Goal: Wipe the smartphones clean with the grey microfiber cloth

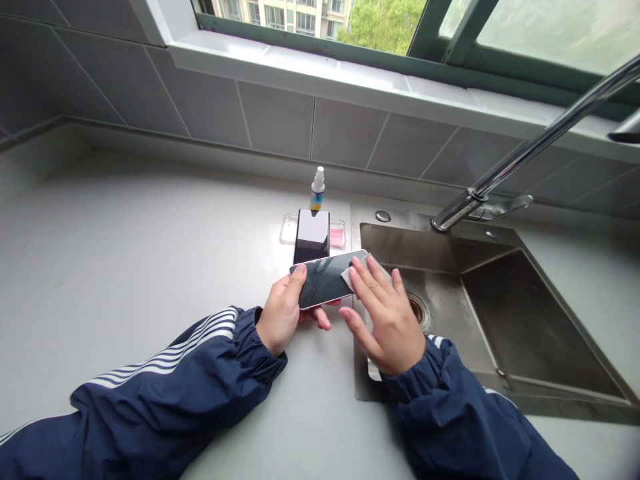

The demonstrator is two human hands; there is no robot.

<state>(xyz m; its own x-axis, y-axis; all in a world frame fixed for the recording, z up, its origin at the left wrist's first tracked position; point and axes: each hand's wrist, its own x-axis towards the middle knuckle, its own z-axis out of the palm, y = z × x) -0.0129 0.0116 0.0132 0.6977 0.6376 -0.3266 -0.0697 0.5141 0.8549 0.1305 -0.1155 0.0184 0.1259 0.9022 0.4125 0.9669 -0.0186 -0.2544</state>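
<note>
Phone (330,277) clamped in left grip (283,313), above desk (125,233).
Right grip (385,320) apart, fingers (373,277) spread on cloth (356,275) against screen (317,290); second phone (311,237) and spray bottle (317,190) beyond, sink (435,247) beside.

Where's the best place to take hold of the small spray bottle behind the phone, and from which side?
Grip the spray bottle around its narrow body, below the white nozzle, probably coming from the left. It stands upright, so fingers can wrap around it, while the phone lying directly in front blocks an approach from the near side.
</note>
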